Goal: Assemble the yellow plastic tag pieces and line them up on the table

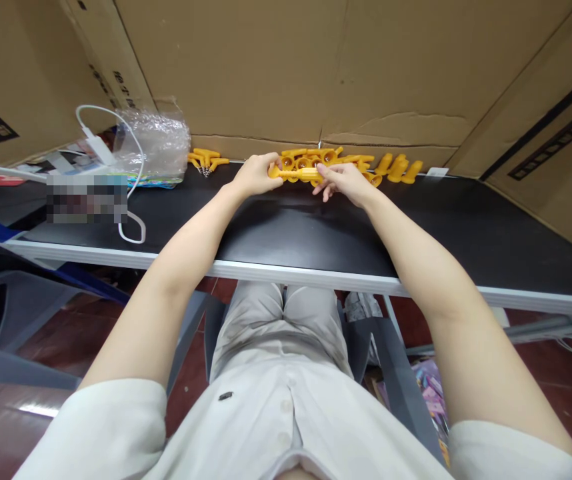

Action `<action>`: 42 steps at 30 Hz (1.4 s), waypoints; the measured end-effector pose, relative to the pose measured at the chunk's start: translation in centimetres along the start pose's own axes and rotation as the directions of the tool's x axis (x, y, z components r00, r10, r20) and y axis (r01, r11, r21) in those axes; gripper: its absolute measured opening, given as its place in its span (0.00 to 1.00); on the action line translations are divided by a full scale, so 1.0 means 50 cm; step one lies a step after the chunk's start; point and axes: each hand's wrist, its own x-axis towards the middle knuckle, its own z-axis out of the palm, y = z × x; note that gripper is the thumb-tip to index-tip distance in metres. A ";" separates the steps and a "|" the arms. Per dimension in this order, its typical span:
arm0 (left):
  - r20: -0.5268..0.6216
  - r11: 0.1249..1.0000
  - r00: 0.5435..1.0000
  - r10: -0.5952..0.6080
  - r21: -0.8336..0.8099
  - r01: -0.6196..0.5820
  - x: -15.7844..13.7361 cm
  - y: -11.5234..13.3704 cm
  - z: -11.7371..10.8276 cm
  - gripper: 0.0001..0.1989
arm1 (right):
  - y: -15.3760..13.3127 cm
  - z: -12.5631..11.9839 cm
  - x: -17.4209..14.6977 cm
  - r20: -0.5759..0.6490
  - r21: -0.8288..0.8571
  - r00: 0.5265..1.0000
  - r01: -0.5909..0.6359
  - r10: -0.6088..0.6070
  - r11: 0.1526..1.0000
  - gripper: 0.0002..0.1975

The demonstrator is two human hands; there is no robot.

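Observation:
Above the black table, both my hands are on a yellow plastic piece (308, 174) with a thicker ribbed part and a slimmer stem, lying level between them. My left hand (259, 175) pinches its left end with thumb and fingers. At the other end, my right hand (342, 181) has thumb and index finger closed on the thicker part, its other fingers loosely curled below. Right behind the hands lies a pile of yellow hollow cup-ended plastic pieces (333, 156), partly hidden by them. Whether the held piece is one part or two joined ones, I cannot tell.
Yellow T-shaped handles with metal spirals (207, 160) lie left of the pile. Several yellow pieces (399, 168) stand at its right. A clear plastic bag (153, 143) and a white cable (141, 150) are at the left. Cardboard (286, 73) walls the back of the black table (466, 227).

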 end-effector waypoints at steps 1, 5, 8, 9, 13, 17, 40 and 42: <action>-0.002 1.000 1.000 0.005 0.002 -0.005 -0.001 0.001 0.000 0.16 | 0.001 0.002 0.001 -0.007 -0.001 1.000 -0.020 0.020 1.000 0.36; -0.013 1.000 1.000 0.023 0.010 -0.023 -0.002 0.004 0.001 0.16 | 0.000 0.009 0.005 -0.043 0.017 0.995 -0.091 0.091 0.996 0.46; -0.018 1.000 0.999 0.029 0.004 -0.029 -0.001 0.003 0.004 0.16 | -0.007 0.016 0.002 -0.077 0.029 0.987 -0.139 0.141 0.990 0.50; -0.016 1.000 0.999 0.031 -0.001 -0.031 0.000 0.003 0.004 0.16 | -0.010 0.017 0.000 -0.089 0.032 0.984 -0.155 0.157 0.987 0.51; -0.008 0.999 1.000 0.027 -0.039 -0.027 0.003 0.002 0.005 0.16 | -0.021 0.021 -0.005 -0.119 0.024 0.962 -0.244 0.245 0.969 0.51; 0.013 0.998 1.000 -0.013 -0.066 0.014 0.002 0.008 0.001 0.18 | -0.026 0.012 0.000 -0.091 0.012 0.947 -0.309 0.309 0.951 0.50; -0.001 0.997 1.000 -0.007 -0.079 0.007 0.006 -0.008 0.002 0.17 | -0.019 -0.008 -0.008 -0.085 0.132 0.994 -0.063 0.074 0.989 0.17; -0.004 0.997 1.000 -0.004 -0.076 0.004 0.006 -0.007 0.002 0.17 | -0.020 -0.006 -0.009 -0.092 0.132 0.993 -0.063 0.076 0.989 0.15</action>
